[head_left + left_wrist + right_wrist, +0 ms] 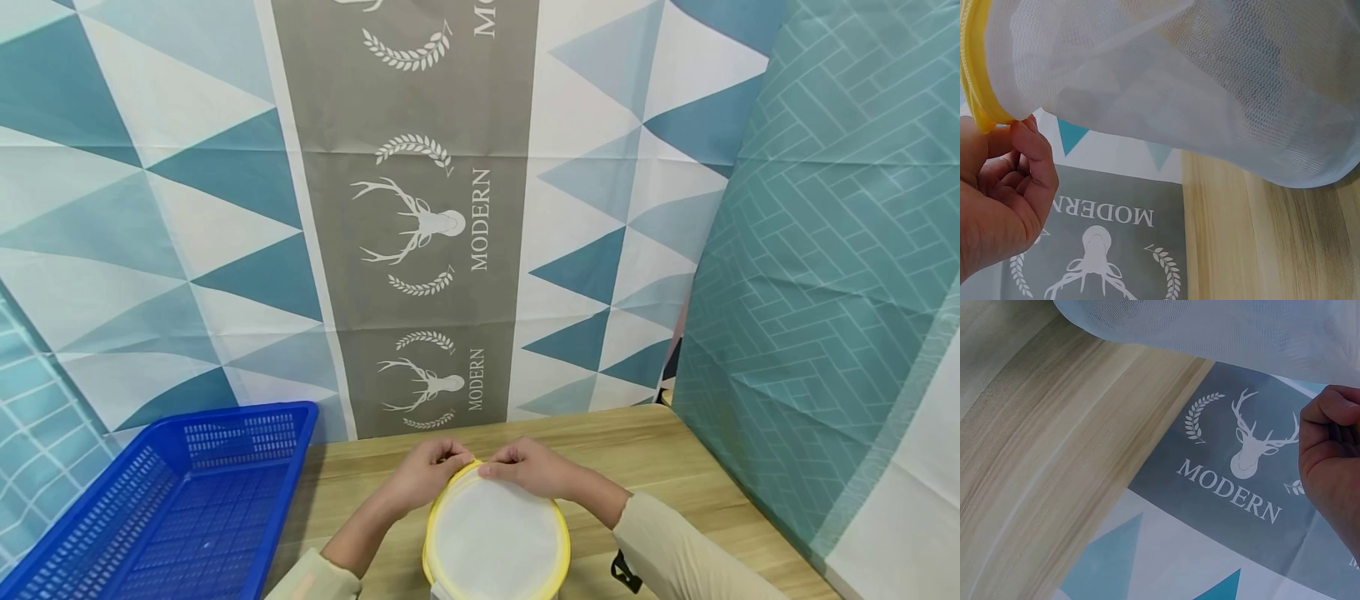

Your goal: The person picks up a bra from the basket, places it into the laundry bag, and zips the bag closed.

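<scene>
A white mesh laundry bag (pixel 498 537) with a yellow edge stands on the wooden table, its round white end facing up in the head view. At the far side of that edge, my left hand (pixel 422 479) pinches the yellow trim between thumb and forefinger. Close beside it, my right hand (pixel 531 468) pinches the rim with thumb and curled fingers. The left wrist view shows the bag's sheer mesh side (pixel 1147 81) stretching away from the yellow band (pixel 979 69). In the right wrist view, the right hand's fingertips are cut off by the frame edge.
A blue plastic basket (pixel 206 517) with slotted sides stands on the left. Behind the table (pixel 615 450) hangs a patterned cloth (pixel 420 283) with deer heads and triangles; a teal cloth (pixel 825 275) hangs at right. A black strap (pixel 624 573) shows by the right sleeve.
</scene>
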A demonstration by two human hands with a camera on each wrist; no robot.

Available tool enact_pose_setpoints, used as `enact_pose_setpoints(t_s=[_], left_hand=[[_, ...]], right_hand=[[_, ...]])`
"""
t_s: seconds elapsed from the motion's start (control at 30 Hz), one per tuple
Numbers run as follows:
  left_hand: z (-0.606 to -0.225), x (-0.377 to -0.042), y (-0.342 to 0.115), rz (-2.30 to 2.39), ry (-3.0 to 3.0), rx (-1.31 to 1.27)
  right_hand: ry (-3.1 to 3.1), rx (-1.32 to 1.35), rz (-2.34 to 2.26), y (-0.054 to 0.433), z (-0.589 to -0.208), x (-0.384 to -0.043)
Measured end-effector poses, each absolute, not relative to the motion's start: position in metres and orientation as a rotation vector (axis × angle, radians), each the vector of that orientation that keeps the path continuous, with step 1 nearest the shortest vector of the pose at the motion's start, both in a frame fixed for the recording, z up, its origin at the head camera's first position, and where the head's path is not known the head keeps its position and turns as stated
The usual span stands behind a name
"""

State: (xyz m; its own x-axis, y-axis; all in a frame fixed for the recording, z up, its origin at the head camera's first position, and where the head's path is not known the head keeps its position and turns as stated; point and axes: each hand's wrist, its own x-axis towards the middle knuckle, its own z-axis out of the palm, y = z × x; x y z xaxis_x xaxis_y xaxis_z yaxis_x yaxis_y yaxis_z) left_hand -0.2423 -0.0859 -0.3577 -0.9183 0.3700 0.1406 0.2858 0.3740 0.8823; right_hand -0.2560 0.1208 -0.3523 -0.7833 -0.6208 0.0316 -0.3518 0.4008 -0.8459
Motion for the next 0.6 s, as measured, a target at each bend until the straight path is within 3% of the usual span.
enact_pose_setpoints(t_s=[0.6], left_hand=[[-0.3584, -0.2416, -0.0846, 1.658, 2.507, 0.590]], right_hand=[[2.361, -0.809, -1.339, 0.1227, -0.3498, -0.2568]])
